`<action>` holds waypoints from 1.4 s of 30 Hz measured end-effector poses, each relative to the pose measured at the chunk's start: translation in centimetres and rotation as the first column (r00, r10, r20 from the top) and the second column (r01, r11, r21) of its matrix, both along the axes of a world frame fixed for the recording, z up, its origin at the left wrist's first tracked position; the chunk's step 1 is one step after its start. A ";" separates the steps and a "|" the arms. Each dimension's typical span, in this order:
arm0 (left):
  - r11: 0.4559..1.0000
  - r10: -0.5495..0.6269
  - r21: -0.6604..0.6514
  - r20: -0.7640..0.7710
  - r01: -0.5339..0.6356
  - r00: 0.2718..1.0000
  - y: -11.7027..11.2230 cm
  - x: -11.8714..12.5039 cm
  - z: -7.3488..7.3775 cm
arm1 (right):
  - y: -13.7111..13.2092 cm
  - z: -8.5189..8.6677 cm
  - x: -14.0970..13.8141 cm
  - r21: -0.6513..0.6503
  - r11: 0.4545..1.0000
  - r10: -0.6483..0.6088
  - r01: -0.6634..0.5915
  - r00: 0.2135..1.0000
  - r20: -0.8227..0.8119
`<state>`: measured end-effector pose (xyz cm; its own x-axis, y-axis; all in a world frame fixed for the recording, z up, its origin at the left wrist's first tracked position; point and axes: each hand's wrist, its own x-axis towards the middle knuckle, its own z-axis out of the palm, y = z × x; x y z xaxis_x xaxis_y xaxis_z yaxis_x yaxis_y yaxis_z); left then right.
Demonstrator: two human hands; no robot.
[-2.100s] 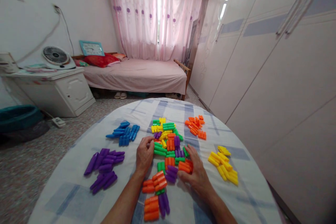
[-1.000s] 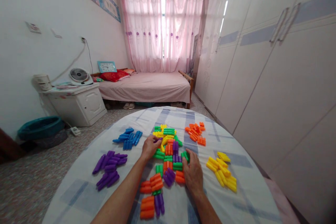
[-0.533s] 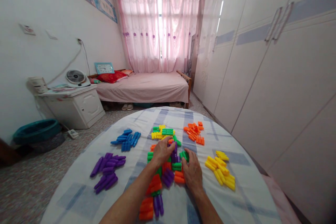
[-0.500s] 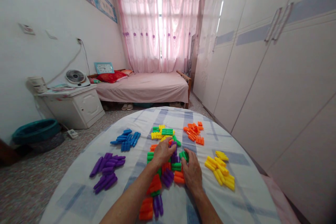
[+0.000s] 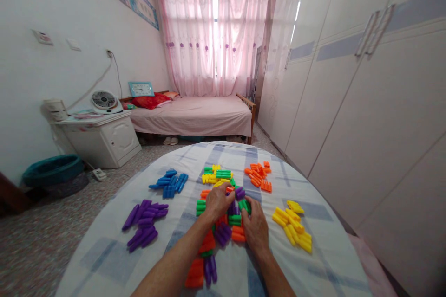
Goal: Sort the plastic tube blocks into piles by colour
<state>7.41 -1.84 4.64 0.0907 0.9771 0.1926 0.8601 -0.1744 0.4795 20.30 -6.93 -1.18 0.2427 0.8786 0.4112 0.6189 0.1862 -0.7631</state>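
Observation:
Ribbed plastic building blocks in several colours lie joined or close together in the middle of the table. My left hand (image 5: 219, 203) reaches over them, its fingertips closed at a purple building block (image 5: 240, 193). To the right, my right hand (image 5: 257, 225) curls its thumb and fingers around a green building block (image 5: 244, 206). Just below the hands are a purple block (image 5: 222, 234) and an orange block (image 5: 239, 234). Yellow blocks (image 5: 209, 178) and a green block (image 5: 223, 174) lie beyond my left hand. My left forearm and hand hide part of the middle group.
Loose blocks lie sorted by colour around the round cloth-covered table (image 5: 104, 260): blue blocks (image 5: 169, 191), purple blocks (image 5: 141, 216), orange blocks (image 5: 256, 174) and yellow blocks (image 5: 292, 225). Past the table stands a bed (image 5: 195, 113), with wardrobes (image 5: 365, 139) along the right.
The purple block at my left fingertips has shifted right and turned, now showing beside the green block. My right hand stays nearly in place. The camera view has swung slightly left.

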 end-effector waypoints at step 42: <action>0.791 0.468 0.316 0.238 -0.523 0.851 -9.5 -21.4 -2.2 | 0.7 -0.7 1.8 -0.067 0.996 -0.073 0.061 0.980 -0.186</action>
